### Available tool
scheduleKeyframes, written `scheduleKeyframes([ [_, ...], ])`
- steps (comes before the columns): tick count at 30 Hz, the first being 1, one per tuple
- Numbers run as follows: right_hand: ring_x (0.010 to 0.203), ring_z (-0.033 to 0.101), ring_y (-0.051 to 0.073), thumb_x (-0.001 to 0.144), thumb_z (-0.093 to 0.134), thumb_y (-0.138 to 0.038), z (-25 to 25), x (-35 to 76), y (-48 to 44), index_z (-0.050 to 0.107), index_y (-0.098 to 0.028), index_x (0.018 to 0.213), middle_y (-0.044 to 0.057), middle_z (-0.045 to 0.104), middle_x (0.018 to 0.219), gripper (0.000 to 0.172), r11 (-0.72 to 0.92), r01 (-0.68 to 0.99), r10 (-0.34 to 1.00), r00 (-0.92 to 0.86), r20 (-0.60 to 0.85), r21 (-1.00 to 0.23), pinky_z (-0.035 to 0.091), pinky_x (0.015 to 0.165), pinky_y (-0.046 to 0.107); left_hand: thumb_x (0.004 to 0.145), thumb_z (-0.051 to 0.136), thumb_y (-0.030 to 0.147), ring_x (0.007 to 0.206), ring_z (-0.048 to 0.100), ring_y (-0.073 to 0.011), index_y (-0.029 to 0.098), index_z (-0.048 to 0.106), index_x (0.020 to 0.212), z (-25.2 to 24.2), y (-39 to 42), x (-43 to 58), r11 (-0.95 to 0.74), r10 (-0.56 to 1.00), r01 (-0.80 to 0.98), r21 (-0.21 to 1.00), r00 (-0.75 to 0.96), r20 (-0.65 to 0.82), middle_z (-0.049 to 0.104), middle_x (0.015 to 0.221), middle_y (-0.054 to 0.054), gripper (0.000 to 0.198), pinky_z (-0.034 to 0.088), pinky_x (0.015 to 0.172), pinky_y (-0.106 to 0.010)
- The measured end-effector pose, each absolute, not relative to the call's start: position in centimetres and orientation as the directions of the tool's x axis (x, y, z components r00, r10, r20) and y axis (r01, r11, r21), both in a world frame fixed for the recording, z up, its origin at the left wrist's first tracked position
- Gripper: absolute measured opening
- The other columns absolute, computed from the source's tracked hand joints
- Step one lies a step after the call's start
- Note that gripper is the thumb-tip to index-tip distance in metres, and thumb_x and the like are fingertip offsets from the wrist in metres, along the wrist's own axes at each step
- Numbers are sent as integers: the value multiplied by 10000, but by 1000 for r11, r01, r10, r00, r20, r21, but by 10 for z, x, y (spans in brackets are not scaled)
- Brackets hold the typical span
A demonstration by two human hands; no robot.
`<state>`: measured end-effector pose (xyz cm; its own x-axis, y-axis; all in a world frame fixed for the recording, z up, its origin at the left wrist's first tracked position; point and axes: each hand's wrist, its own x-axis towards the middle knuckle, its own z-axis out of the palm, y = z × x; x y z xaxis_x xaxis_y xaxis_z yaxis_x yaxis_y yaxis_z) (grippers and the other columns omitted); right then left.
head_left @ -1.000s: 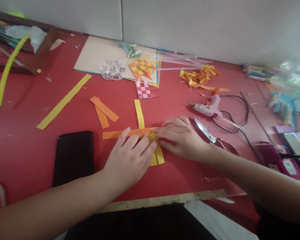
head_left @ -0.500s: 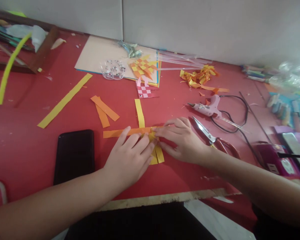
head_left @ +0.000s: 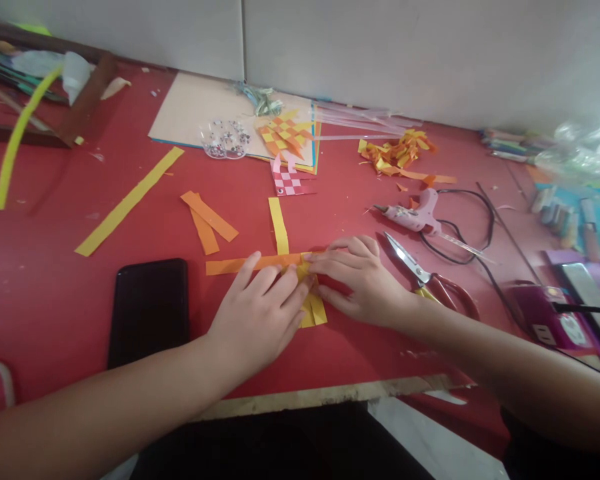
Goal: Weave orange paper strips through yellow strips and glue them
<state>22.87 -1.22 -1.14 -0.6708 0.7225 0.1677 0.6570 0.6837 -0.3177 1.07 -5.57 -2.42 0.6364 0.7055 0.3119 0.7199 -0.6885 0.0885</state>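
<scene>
Crossed paper strips lie on the red table (head_left: 55,293): an orange strip (head_left: 230,265) runs sideways and a yellow strip (head_left: 279,227) runs away from me, with yellow ends (head_left: 316,312) sticking out near my wrists. My left hand (head_left: 257,313) lies on the crossing with its fingers stretched flat, pressing the strips down. From the right, my right hand (head_left: 360,277) meets it, fingertips pinched on the strips at the crossing. The weave itself is mostly hidden under my fingers.
A black phone (head_left: 147,310) lies left of my left arm. Scissors (head_left: 425,277) and a pink glue gun (head_left: 413,215) with its cord are right of my right hand. Loose strips (head_left: 207,220), woven paper pieces (head_left: 286,181), googly eyes (head_left: 225,139) and paper scraps (head_left: 397,153) lie farther back.
Both hands stay on the crossing; only the fingers shift slightly and the view drifts a little.
</scene>
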Motion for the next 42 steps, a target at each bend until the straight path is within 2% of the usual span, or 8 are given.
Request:
scheduleKeyframes([
  [4, 1067, 557, 261, 846, 605, -233, -10, 228, -12, 654, -224, 1058, 30, 708, 1154, 217, 690, 644, 713, -684, 155, -329, 338, 935, 446, 942, 480, 286, 924, 566, -244, 179, 633, 1241, -24, -56, 10, -692, 695, 718, 74, 634, 338, 677, 1169, -71, 353, 373, 1037, -526],
  [12, 1169, 506, 310, 784, 613, -303, -3, 231, -14, 639, -217, 1122, 73, 667, 1217, 350, 721, 618, 673, -733, 103, -313, 292, 991, 508, 914, 506, 272, 906, 583, -240, 178, 683, 1098, -26, -55, 11, -698, 678, 714, 58, 632, 376, 690, 1136, -72, 271, 386, 1035, -512],
  [17, 1133, 516, 307, 775, 559, -293, 0, 227, -4, 641, -198, 1069, 79, 669, 1151, 320, 758, 545, 628, -759, 172, -359, 308, 986, 509, 905, 508, 266, 957, 588, -243, 182, 670, 1121, -27, -55, 11, -696, 685, 715, 61, 637, 353, 680, 1145, -64, 283, 365, 1058, -516],
  [22, 1034, 552, 242, 885, 508, -269, -5, 206, 20, 648, -198, 963, 69, 654, 1066, 175, 586, 680, 802, -566, 194, -441, 376, 930, 432, 903, 513, 265, 971, 588, -243, 183, 645, 1184, -26, -57, 11, -686, 693, 726, 51, 630, 351, 678, 1148, -53, 321, 381, 1043, -507],
  [27, 1107, 461, 298, 861, 591, -406, -14, 179, 34, 649, -215, 1046, 92, 595, 1119, 272, 408, 791, 905, -414, 92, -455, 366, 953, 490, 897, 521, 258, 971, 588, -248, 188, 654, 1165, -26, -57, 12, -680, 696, 732, 41, 626, 351, 684, 1131, -50, 308, 390, 1032, -505],
  [32, 1125, 433, 283, 868, 581, -395, -6, 163, 35, 659, -236, 883, 67, 547, 1093, 178, 274, 804, 933, -356, -58, -527, 331, 990, 513, 897, 523, 275, 915, 585, -234, 188, 640, 1193, -26, -57, 13, -678, 698, 734, 35, 629, 343, 681, 1132, -44, 330, 381, 1039, -507],
  [36, 1130, 437, 275, 822, 635, -380, 4, 160, 30, 627, -236, 825, 40, 578, 1067, 144, 208, 786, 918, -363, -162, -582, 317, 994, 507, 894, 529, 291, 956, 579, -250, 182, 637, 1192, -27, -56, 12, -680, 694, 732, 25, 633, 344, 675, 1140, -51, 335, 369, 1046, -509],
  [42, 1092, 501, 269, 784, 633, -274, 2, 171, 24, 508, -230, 989, 48, 627, 1079, 244, 244, 749, 929, -363, -72, -616, 344, 946, 499, 894, 537, 286, 961, 585, -245, 180, 644, 1171, -28, -56, 11, -687, 686, 726, 32, 634, 356, 676, 1127, -52, 315, 357, 1055, -507],
])
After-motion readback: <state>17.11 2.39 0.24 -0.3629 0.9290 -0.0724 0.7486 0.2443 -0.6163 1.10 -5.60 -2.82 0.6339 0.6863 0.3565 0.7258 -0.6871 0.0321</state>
